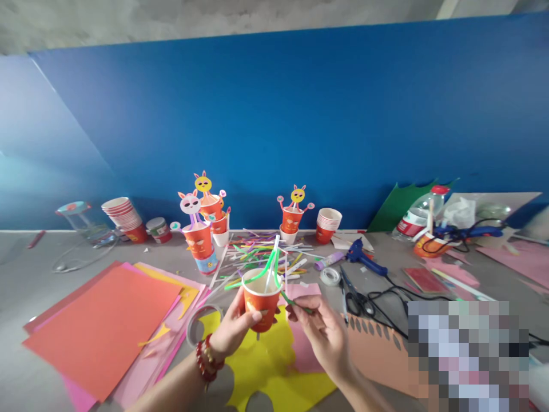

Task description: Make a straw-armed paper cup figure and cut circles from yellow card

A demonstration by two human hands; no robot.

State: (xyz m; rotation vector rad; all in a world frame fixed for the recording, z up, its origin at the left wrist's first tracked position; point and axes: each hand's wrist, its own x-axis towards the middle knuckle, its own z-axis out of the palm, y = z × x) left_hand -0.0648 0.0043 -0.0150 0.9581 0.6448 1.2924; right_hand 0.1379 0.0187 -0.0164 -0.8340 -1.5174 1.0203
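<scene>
My left hand (235, 327) is wrapped round an orange paper cup (258, 300), held upright above the table with its white inside showing. Out of the cup stick a white straw (276, 247) and bent green straws (269, 266). To the right of the cup, my right hand (321, 329) pinches the end of one green straw that bends down over the rim. Its lower fingertips are partly hidden. Below the cup lies a yellow paper sheet (261, 372) with round cut-outs.
Finished cup figures (199, 246) stand at the back, near loose straws (253, 254). Stacked cups (124, 214) are far left. Coloured paper (111, 326) lies left. On the right are scissors (359, 302), a blue glue gun (364, 260), tape (330, 276), black cables and a bottle (422, 214).
</scene>
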